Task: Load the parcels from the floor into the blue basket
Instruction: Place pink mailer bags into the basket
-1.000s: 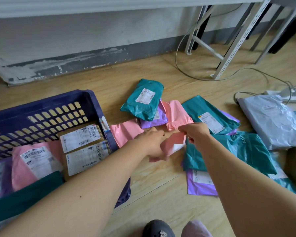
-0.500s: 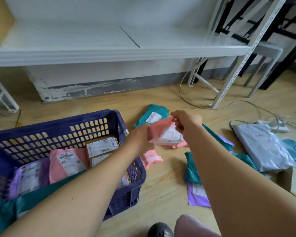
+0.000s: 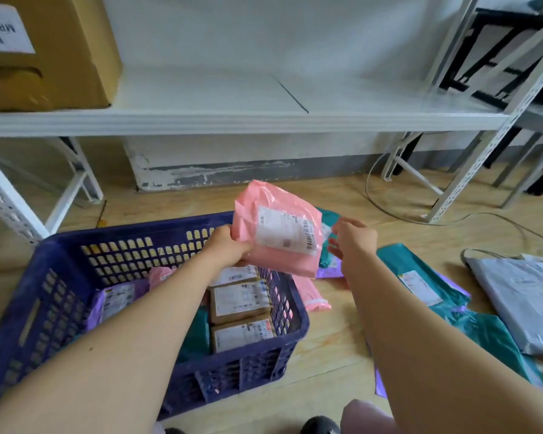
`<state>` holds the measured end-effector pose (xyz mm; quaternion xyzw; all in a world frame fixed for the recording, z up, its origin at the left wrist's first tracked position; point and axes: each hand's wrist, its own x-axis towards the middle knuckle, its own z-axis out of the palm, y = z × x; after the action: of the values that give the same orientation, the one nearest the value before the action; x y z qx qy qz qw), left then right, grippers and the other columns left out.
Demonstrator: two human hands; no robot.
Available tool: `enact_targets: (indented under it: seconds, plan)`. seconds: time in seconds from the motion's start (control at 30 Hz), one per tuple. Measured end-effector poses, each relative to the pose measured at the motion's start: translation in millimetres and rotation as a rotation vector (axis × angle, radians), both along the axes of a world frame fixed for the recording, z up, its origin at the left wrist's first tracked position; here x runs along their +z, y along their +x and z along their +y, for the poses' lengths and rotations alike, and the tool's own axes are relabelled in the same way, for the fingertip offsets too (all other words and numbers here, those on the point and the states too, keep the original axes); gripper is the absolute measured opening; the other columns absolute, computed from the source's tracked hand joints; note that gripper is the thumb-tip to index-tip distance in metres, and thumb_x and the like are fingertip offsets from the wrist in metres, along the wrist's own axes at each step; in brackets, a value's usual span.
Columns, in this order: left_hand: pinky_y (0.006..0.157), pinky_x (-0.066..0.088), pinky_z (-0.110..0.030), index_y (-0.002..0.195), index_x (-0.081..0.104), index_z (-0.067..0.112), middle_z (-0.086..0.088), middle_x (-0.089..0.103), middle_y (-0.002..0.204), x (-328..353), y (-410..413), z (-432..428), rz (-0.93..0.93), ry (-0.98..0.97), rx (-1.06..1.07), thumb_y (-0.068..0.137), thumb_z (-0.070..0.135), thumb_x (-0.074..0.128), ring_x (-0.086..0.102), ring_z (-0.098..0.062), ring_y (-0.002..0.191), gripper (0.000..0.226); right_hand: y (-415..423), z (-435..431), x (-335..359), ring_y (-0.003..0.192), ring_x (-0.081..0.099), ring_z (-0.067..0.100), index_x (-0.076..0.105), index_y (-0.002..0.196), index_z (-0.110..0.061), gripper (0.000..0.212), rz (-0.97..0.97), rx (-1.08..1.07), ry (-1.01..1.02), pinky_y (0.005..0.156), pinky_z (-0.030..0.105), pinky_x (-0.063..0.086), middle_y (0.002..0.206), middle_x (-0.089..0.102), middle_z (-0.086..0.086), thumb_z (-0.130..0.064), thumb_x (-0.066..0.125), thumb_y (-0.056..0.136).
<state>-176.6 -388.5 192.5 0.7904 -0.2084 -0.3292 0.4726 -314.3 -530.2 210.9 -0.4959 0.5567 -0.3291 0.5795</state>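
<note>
The basket (image 3: 129, 245), near left, holds several parcels (image 3: 239, 300). Above its far right corner, the left hand (image 3: 224, 245) clamps fingers and thumb on the left edge of the pink parcel (image 3: 279, 236). The parcel looks light, soft and slick, so a firm edge pinch should suffice. The right hand (image 3: 353, 242) hovers just right of it, fingers loosely apart.

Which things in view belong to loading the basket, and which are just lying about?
Job: pink parcel, gripped by the left hand; right hand, open beside it; blue basket; teal parcel, grey parcel and second pink parcel on the floor.
Lying about: cardboard box, standing on the white shelf.
</note>
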Motion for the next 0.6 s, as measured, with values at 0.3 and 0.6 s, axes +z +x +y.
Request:
enact_targets:
  seconds: [0.3,0.6]
  plan:
    - [0.076,0.052,-0.027,0.129,0.044,0.002,-0.014,0.061,0.121,-4.4,47.9,52.3,0.282,-0.075,0.186,0.078,-0.006,0.069,0.063,-0.021,0.094,0.058,54.2,39.9,-19.7,0.059,0.056,0.026,0.050,0.066,-0.010,0.020,0.250,0.386,0.048,0.057,0.034,0.052,0.065,0.053,0.009,-0.006,0.056,0.084]
    - [0.056,0.058,-0.021,0.135,0.039,0.001,-0.013,0.061,0.117,-19.7,87.7,107.8,0.363,-0.093,0.262,0.076,0.009,0.074,0.066,-0.017,0.087,0.069,109.5,78.7,-39.6,0.051,0.054,0.016,0.054,0.099,-0.016,0.020,0.337,0.657,0.108,0.045,0.022,0.040,0.072,0.058,0.005,-0.031,0.060,0.088]
